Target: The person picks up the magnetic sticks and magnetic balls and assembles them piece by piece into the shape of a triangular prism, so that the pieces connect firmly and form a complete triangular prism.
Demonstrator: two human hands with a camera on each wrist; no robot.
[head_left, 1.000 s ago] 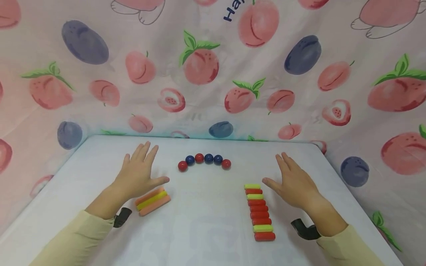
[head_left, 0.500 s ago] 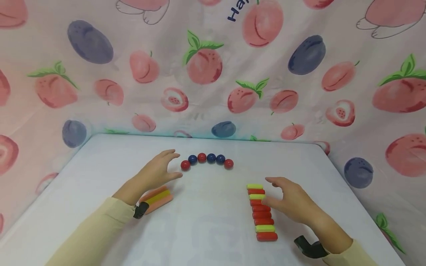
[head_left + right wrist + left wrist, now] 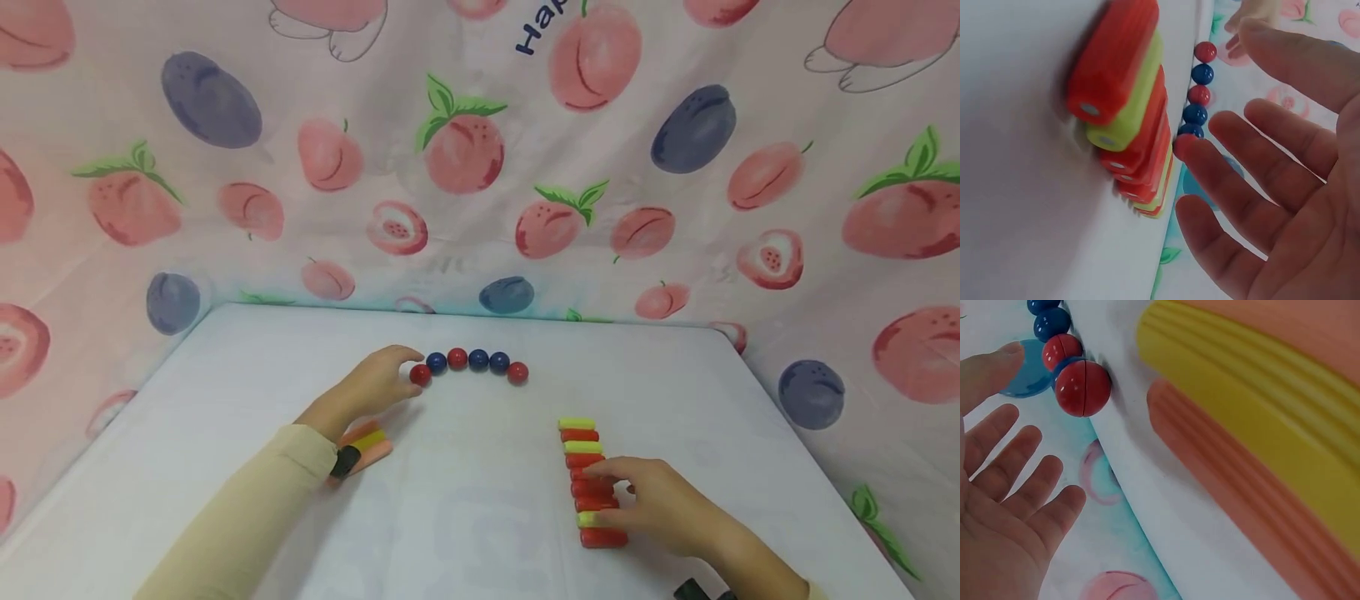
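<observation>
My left hand (image 3: pixel 375 383) reaches to the left end of a curved row of glossy red and blue balls. Its thumb and index finger stand on either side of the end red ball (image 3: pixel 421 376); in the left wrist view the fingers are spread. On the right, my right hand (image 3: pixel 656 504) is over the near part of a column of short red and yellow-green rods (image 3: pixel 581 447). Thumb and fingertips overlap the rods there, and in the right wrist view its fingers (image 3: pixel 1229 237) are loosely bent with nothing between them.
Two orange ridged sticks (image 3: pixel 1210 487) and a yellow one (image 3: pixel 1241 381) lie side by side under my left forearm, partly hidden by the sleeve (image 3: pixel 255 500). Behind the white table (image 3: pixel 465 517) hangs a fruit-printed cloth (image 3: pixel 450 242).
My left hand has moved right and turned toward the end red ball. My right hand has come down and nearer over the rods. Balls, rods and sticks lie as before.
</observation>
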